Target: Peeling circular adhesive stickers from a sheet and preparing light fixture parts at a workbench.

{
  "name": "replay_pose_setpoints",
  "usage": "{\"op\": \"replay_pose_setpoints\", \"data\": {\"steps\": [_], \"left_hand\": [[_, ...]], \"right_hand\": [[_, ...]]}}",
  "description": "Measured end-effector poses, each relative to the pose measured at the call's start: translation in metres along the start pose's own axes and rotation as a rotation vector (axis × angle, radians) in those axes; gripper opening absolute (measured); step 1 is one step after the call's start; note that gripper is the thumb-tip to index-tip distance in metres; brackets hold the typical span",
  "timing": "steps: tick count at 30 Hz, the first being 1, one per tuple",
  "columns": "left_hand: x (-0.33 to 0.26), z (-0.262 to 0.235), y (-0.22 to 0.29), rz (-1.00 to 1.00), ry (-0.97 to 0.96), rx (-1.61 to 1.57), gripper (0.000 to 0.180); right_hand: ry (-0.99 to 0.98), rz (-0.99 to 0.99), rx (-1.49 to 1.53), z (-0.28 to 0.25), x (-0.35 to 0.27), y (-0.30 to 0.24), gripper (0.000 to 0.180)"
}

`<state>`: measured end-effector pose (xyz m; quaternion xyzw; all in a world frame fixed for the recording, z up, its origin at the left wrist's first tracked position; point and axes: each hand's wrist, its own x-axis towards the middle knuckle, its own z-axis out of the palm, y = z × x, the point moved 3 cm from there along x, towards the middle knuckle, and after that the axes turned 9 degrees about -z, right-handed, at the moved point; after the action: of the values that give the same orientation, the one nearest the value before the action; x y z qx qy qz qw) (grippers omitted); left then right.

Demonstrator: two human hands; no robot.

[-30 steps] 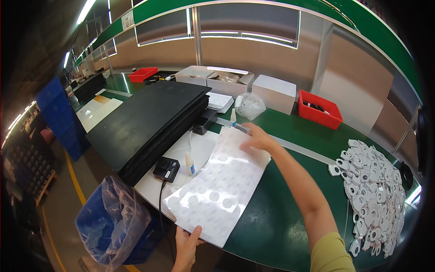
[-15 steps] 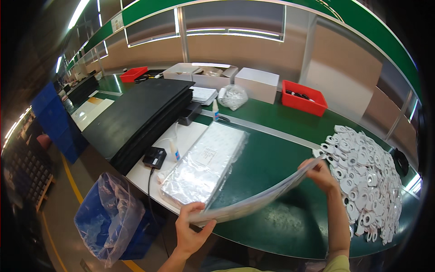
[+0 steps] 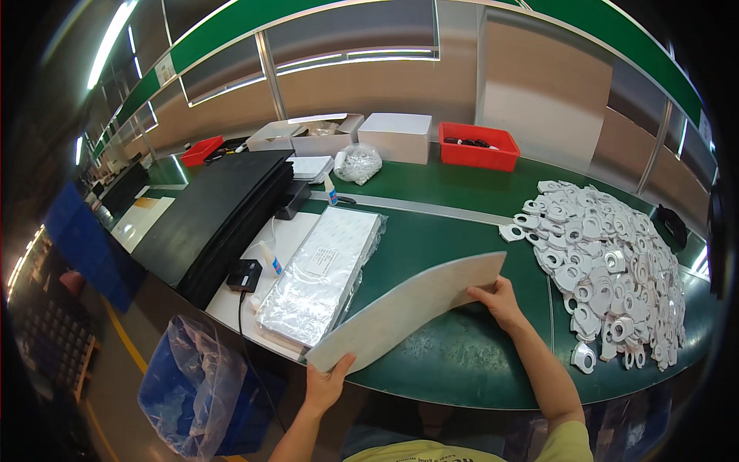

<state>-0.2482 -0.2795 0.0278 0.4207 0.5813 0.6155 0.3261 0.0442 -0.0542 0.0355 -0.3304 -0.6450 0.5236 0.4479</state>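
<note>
A long, pale grey-white flexible sheet (image 3: 412, 304) spans my two hands above the green table (image 3: 431, 373), bowed along its length, its broad side facing me. My left hand (image 3: 327, 385) pinches the near left end, thumb on the front face. At the lower right edge, my right hand (image 3: 496, 302) grips the sheet with the thumb in front; the other fingers are mostly hidden behind it. A clear plastic-wrapped white pack (image 3: 315, 285) lies just left of the sheet. To the right is a big heap of white ring-shaped pieces (image 3: 608, 269).
Stacked black boards (image 3: 208, 223) and a small black device (image 3: 244, 275) with a cable are at left. Red bins (image 3: 479, 148), white boxes (image 3: 394, 137) and a glue bottle (image 3: 330, 190) stand farther back. A blue bin (image 3: 185, 393) with a plastic liner is on the floor.
The sheet has turned from nearly edge-on to show its broad face. My right hand has shifted left and slightly down with it. The whole view has swung somewhat to the right.
</note>
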Motion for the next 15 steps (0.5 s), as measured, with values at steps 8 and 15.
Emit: {"op": "replay_pose_setpoints", "data": {"steps": [8,15], "left_hand": [[-0.003,0.082,-0.012,-0.332,0.270,-0.729,0.045],[0.019,0.075,-0.029,-0.488,-0.236,-0.239,0.040]], "right_hand": [[-0.148,0.335,0.800,0.048,-0.028,0.000,0.069],[0.044,0.311,0.335,0.050,-0.022,0.014,0.039]]}}
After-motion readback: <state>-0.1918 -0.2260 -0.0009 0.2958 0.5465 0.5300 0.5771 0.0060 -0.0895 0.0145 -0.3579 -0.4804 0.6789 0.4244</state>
